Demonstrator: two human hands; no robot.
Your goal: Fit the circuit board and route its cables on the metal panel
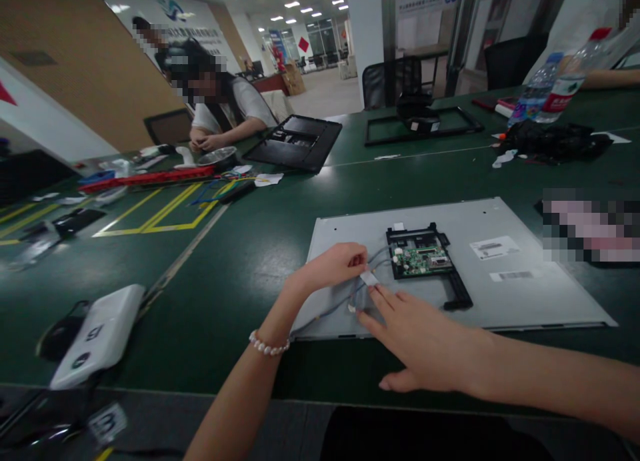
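Note:
A flat silver display panel [475, 221] lies back side up on the green table. A black plastic frame [457, 289] with a green circuit board [423, 261] sits on it. Grey cables [327, 312] run from the board toward the panel's lower left edge. Across them is a small strip of white tape [369, 278]. My left hand [333, 267] is closed beside the tape's upper end, fingers curled; what they grip is hidden. My right hand [425, 334] is open and flat, its fingertips pressing at the tape's lower end, thumb spread.
A white device [100, 334] lies at the left edge. A black monitor housing [295, 144] and an empty black bezel [425, 131] are farther back. Two bottles [565, 87] and a phone-like pink item [590, 231] are at right. A co-worker [225, 107] sits opposite.

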